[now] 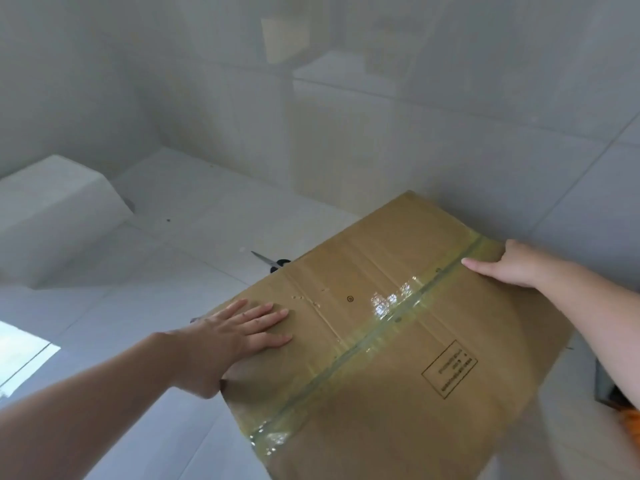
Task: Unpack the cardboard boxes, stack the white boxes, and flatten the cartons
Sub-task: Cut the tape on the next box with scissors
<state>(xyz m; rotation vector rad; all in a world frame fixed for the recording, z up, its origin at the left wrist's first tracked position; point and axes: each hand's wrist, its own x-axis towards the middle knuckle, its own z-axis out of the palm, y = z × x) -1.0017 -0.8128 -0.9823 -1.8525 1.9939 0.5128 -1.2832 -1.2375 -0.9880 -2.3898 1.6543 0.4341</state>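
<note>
Scissors half hidden behind carton, hands on it

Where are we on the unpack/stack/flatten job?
Done: at least one white box is out, sitting on the floor at left. In hand: a brown carton still sealed with tape; the left hand presses flat on it, the right hand holds its far edge. Scissors lie just behind it. Left: cut the tape, unpack, stack, flatten. No flattened carton is visible.
</note>
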